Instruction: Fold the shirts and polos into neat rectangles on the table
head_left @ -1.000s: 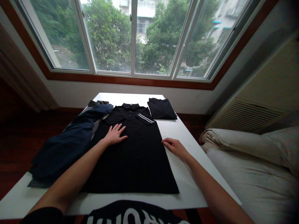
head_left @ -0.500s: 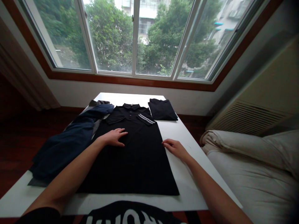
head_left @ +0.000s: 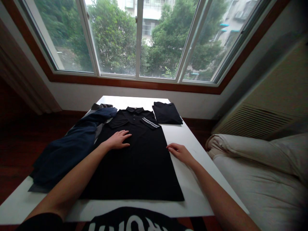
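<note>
A black polo shirt (head_left: 141, 166) lies spread on the white table, its collar toward the window and its hem toward me. Both sleeves are laid inward over the chest, and two white stripes show on the right one. My left hand (head_left: 118, 140) rests palm down on the upper left of the shirt, fingers apart. At the shirt's right side edge, my right hand (head_left: 178, 152) has its thumb and fingertips closed together on the cloth.
A pile of dark blue and grey clothes (head_left: 69, 147) lies along the left of the white table (head_left: 192, 179). Folded dark garments (head_left: 167, 113) sit at the far right corner. Beyond the right edge is a pale cushioned seat (head_left: 260, 173); a window (head_left: 138, 41) stands behind.
My left hand has shifted very slightly away from me on the shirt, its thumb moving up toward the fingers. The right hand and the shirt look almost unchanged.
</note>
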`<move>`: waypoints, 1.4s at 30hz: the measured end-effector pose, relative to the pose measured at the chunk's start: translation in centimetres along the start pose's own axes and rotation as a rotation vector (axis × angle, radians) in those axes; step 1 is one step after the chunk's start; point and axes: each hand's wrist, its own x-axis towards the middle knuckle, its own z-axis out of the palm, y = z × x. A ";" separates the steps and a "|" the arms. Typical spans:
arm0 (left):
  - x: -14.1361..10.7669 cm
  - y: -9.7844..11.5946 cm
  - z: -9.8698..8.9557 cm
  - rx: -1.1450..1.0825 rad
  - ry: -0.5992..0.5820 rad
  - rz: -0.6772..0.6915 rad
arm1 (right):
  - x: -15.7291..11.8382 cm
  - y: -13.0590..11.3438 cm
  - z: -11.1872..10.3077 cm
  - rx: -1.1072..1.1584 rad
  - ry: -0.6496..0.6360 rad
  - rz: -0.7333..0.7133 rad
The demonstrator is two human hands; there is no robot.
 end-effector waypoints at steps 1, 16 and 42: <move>0.0 -0.1 0.0 0.000 -0.002 -0.007 | 0.0 0.1 0.0 -0.003 0.003 -0.002; -0.3 0.4 0.2 -0.010 -0.023 -0.050 | 0.1 0.0 0.0 -0.005 -0.003 -0.005; 0.3 2.2 1.2 0.057 0.089 -0.428 | 0.0 0.1 0.0 0.005 -0.007 -0.001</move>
